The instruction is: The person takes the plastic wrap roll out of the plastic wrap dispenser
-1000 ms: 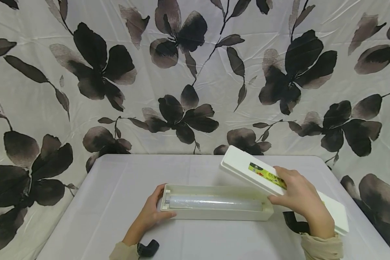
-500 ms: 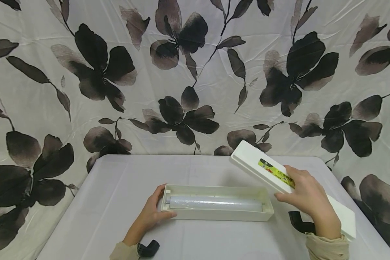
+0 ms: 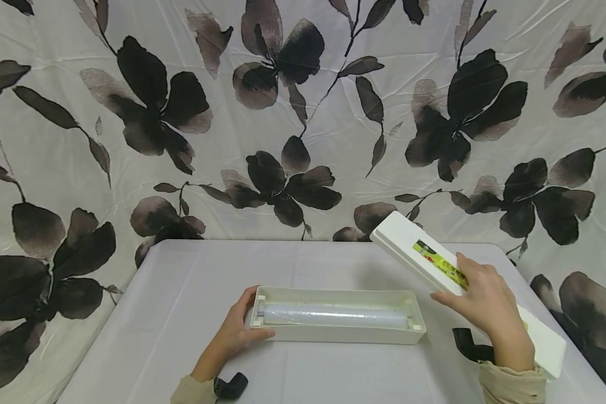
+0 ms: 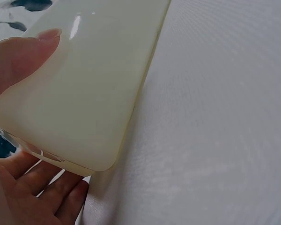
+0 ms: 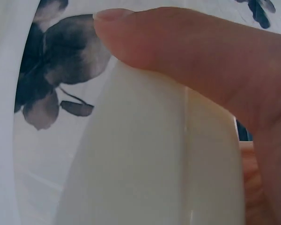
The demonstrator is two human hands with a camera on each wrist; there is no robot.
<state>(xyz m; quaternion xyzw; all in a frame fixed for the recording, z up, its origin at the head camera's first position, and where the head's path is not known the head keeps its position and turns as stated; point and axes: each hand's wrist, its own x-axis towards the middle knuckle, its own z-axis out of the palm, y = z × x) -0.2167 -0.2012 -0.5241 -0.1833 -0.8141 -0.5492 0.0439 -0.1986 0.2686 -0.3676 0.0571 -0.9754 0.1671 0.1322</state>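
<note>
A long off-white cling film box [image 3: 343,335] sits lidless on the table, with a clear roll of cling film [image 3: 333,315] lying inside. My left hand [image 3: 238,325] grips the box's left end, thumb on the front wall and fingers around the end; the left wrist view shows the thumb against the wall [image 4: 89,93]. My right hand [image 3: 490,306] holds the long white lid [image 3: 401,238], which carries a green-yellow label, tilted and raised to the right of the box. In the right wrist view the thumb [image 5: 178,42] lies across the lid. Fingers beyond the lid are mostly hidden.
A white cloth covers the table [image 3: 313,370]. Behind it hangs a white curtain [image 3: 363,33] with dark flowers. Black wrist straps or mounts [image 3: 230,386] show at both beige sleeves.
My right hand has carried the lid to the right, away from the box, and the lid slopes more steeply. The left hand and the box have stayed in place.
</note>
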